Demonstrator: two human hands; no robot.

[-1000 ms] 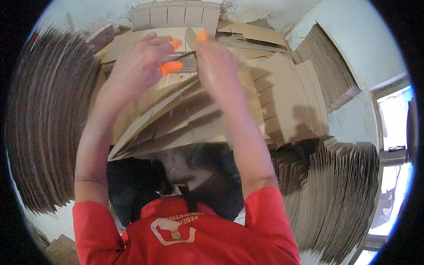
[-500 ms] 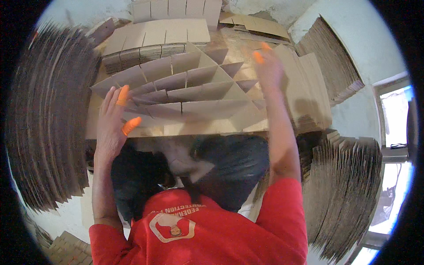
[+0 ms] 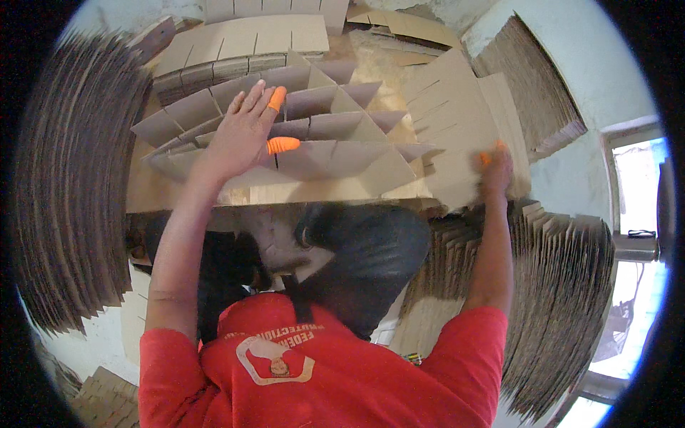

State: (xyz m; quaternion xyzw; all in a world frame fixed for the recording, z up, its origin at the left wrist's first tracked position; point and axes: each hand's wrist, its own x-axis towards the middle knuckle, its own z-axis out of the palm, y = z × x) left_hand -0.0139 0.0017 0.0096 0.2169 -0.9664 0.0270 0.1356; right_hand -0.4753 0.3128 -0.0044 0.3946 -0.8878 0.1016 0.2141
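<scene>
A cardboard divider grid (image 3: pixel 335 157), made of slotted strips crossing each other, stands on the wooden table in front of me. My left hand (image 3: pixel 246 135) reaches over its left-middle part, thumb apart from the outstretched fingers, and hides some of the cells. Orange finger covers sit on its thumb and forefinger. Away to the right, my right hand (image 3: pixel 497 171) is at the near right part of a pile of flat slotted cardboard sheets (image 3: pixel 457 121). Its orange-covered fingertips look bent toward the top sheet, but blur hides whether they grip it.
Behind the grid lies a stack of slotted strips (image 3: pixel 242 43). A tall row of cardboard (image 3: pixel 78 185) borders the table on the left. More stacks stand at the right, one by the wall (image 3: pixel 531 85) and one below the table edge (image 3: pixel 560 285).
My left hand has moved right and farther in over the grid. My right hand has come from beyond the grid's right end, outward and nearer, to the sheet pile. The view has shifted slightly.
</scene>
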